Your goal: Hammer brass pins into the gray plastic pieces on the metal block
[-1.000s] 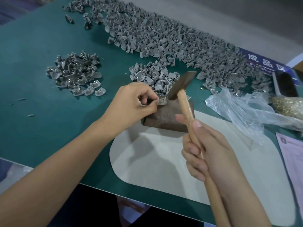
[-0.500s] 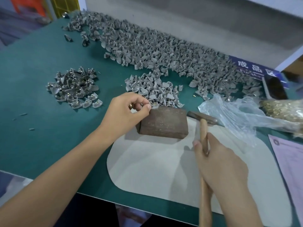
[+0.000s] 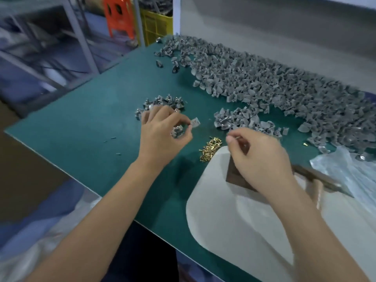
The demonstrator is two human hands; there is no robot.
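My left hand [image 3: 162, 131] pinches a gray plastic piece [image 3: 195, 122] between thumb and forefinger, with more gray pieces tucked in its palm. It hovers in front of the small pile of pinned pieces [image 3: 162, 102]. My right hand [image 3: 258, 157] pinches a thin brass pin [image 3: 237, 136] at its fingertips, just right of a small heap of brass pins [image 3: 209, 148]. The brown metal block [image 3: 234, 176] lies on the pale mat [image 3: 244, 224], mostly hidden under my right hand. The hammer [image 3: 317, 180] lies on the mat to the right, its wooden handle toward me.
A long heap of gray plastic pieces [image 3: 274, 86] runs along the back of the green table [image 3: 101, 119]. A smaller cluster [image 3: 240, 119] lies just behind my hands. A crumpled clear plastic bag [image 3: 345, 169] sits at the right. The table's left edge drops off near shelving and an orange stool [image 3: 119, 15].
My right hand has let go of the hammer, which now lies on the mat, and holds a brass pin. My left hand has left the block and holds a gray piece. The view swung left.
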